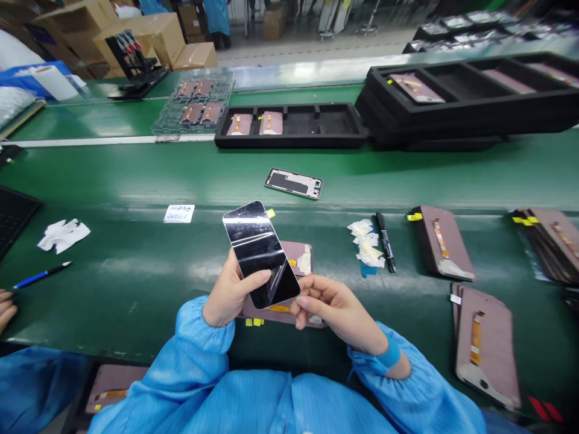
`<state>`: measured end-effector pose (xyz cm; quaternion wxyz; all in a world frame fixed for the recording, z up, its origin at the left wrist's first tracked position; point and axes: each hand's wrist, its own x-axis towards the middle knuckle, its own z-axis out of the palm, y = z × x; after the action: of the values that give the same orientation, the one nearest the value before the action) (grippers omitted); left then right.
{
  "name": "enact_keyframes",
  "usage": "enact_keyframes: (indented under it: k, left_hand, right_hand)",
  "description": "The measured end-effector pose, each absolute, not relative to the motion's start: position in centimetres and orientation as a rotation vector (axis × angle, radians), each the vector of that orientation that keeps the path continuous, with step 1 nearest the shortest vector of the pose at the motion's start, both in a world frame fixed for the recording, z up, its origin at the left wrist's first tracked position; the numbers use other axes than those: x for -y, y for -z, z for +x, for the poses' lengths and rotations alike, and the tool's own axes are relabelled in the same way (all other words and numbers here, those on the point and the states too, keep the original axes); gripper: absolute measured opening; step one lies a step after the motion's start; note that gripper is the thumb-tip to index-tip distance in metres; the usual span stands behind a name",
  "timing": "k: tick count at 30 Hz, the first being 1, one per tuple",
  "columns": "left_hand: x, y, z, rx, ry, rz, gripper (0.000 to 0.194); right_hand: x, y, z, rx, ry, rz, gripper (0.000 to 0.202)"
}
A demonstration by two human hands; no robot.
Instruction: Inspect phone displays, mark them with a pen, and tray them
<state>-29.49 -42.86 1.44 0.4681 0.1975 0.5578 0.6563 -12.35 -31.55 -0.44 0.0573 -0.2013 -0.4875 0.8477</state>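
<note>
A glossy black phone screen (257, 247) is tilted in my left hand (230, 289), with the thumb across its face and the fingers behind. Light streaks and a triangular crease or reflection show near the thumb. At the screen's lower right corner, my right hand (330, 304) has its fingertips drawn together in a pinch; whether they grip the edge or a thin film I cannot tell. Beneath both hands lie pinkish phone screens (298, 250) with orange flex cables and yellow tabs, partly hidden. Beyond them rests a phone frame (294, 183) on the green bench.
To the right are a black marker (385, 241), crumpled tape scraps (366, 244) and stacks of pinkish screens (446, 241). Black foam trays (294, 141) and a clear tray (163, 123) stand farther back. At left lie a blue pen (43, 275) and another person's hand (6, 308).
</note>
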Motion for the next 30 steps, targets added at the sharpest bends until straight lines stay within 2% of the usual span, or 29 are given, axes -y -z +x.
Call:
enact_keyframes:
  k: [15,22,30]
  left_hand:
    - [42.89,-1.47,-29.39,-1.327,-1.612,0.451,0.045]
    - [42.76,-1.13,-29.09,-1.26,-1.584,0.462,0.035]
    - [42.89,-0.85,-29.14,-1.383,-1.588,0.563,0.042]
  right_hand:
    - [31.36,0.56,-12.19,1.482,-2.573,-0.608,0.027]
    - [31.38,0.84,-12.56,1.334,-2.733,-0.677,0.034]
    - [31.94,0.98,-12.77,1.43,-2.628,-0.716,0.036]
